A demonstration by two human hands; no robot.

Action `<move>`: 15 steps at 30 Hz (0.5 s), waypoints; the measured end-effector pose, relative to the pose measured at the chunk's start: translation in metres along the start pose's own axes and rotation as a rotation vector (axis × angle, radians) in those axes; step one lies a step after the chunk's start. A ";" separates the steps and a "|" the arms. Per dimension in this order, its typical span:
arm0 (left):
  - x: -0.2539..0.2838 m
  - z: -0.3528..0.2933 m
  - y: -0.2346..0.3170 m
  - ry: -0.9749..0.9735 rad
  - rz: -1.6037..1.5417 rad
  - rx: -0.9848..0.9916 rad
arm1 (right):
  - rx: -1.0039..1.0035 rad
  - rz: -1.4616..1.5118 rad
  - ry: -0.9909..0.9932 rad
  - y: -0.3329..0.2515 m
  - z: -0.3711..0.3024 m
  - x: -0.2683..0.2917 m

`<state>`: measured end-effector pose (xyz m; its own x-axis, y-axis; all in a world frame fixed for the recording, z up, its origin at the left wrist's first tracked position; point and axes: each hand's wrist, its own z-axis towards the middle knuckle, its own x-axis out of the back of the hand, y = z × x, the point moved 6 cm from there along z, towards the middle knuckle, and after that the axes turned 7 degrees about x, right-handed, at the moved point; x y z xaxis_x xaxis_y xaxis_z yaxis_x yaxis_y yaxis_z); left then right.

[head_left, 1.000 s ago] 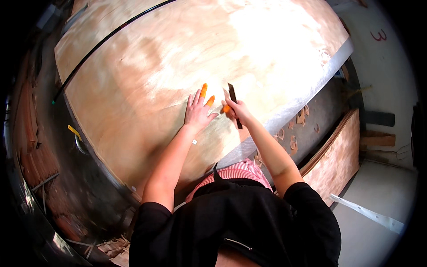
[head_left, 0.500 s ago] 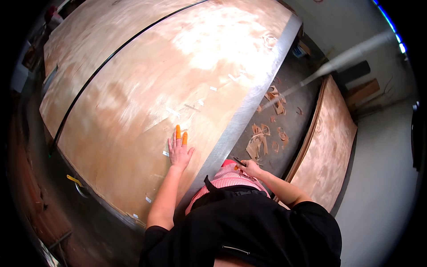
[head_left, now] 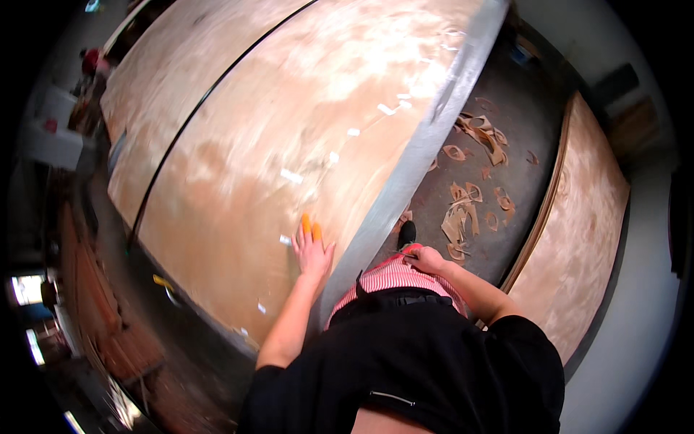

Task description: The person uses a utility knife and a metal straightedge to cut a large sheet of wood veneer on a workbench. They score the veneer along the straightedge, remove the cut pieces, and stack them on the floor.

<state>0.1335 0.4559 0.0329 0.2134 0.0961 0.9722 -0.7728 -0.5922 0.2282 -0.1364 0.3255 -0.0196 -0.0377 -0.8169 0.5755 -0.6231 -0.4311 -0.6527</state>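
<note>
A wide, thin wood veneer sheet (head_left: 224, 239) lies in front of me, with short white tape pieces (head_left: 291, 176) along a seam. My left hand (head_left: 312, 253) rests on it near the seam, fingers stretched out. Orange finger covers (head_left: 316, 230) sit on two of its fingers. My right hand (head_left: 428, 260) is closed in front of my waist, against a red-and-white striped cloth (head_left: 394, 277). A slim dark tool (head_left: 409, 254) pokes out of its fingers; it is mostly hidden, and its kind cannot be made out.
A metal strip (head_left: 383, 206) edges the work surface on the right. A black cord (head_left: 191, 116) crosses the sheet. Veneer scraps (head_left: 459, 217) litter the floor between the surface and a stack of veneer (head_left: 585, 195). Something yellow-handled (head_left: 163, 283) is at the left edge.
The whole view has shifted, so the sheet and floor appear displaced. My left hand stays flat on the veneer. My right hand remains near my waist, its tool now less visible.
</note>
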 end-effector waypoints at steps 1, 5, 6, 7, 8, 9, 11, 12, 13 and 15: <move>0.001 0.001 0.002 0.016 -0.016 0.023 | 0.039 -0.105 -0.032 -0.003 0.006 0.011; 0.007 0.023 0.049 0.054 -0.039 -0.077 | 0.019 -0.097 0.033 0.056 0.019 0.034; 0.009 0.029 0.063 0.051 -0.030 -0.087 | 0.016 -0.079 0.024 0.065 0.020 0.044; 0.009 0.039 0.077 0.047 -0.023 -0.096 | 0.012 -0.062 0.014 0.075 0.020 0.055; 0.009 0.051 0.093 0.054 -0.020 -0.124 | 0.009 -0.045 0.003 0.085 0.021 0.066; 0.007 0.059 0.109 0.054 -0.020 -0.146 | 0.011 -0.022 0.009 0.099 0.023 0.074; 0.001 0.082 0.142 0.034 -0.023 -0.191 | -0.023 0.006 0.079 0.133 0.024 0.097; -0.002 0.092 0.155 0.013 -0.023 -0.198 | -0.033 0.018 0.100 0.141 0.024 0.112; -0.005 0.104 0.169 -0.008 -0.031 -0.211 | -0.110 0.016 0.071 0.140 0.015 0.140; -0.009 0.127 0.199 -0.007 -0.035 -0.233 | -0.099 0.041 0.150 0.163 0.011 0.166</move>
<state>0.0531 0.2357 0.0627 0.2464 0.1077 0.9632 -0.8815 -0.3881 0.2689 -0.2355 0.1149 -0.0358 -0.1759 -0.7634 0.6215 -0.6922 -0.3530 -0.6294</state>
